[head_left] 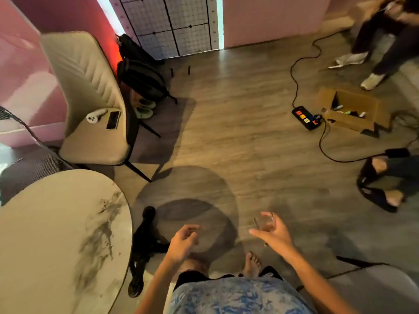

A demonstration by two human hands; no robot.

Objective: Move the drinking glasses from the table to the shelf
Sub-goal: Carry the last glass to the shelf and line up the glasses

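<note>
My right hand grips a clear drinking glass by its side, held out over the wooden floor at the lower right of centre. My left hand is lower and to the left. Its fingers curl round what looks like a second clear glass, faint and blurred against the floor. The round marble-topped table lies at the lower left, apart from both hands. No glasses show on the part of it in view. No shelf is in view.
A beige chair with a controller and a phone on its seat stands beyond the table. Black bags lean behind it. A power strip, cables and a cardboard box lie on the floor at right. Other people's legs and feet are at right. A black tripod lies by the table.
</note>
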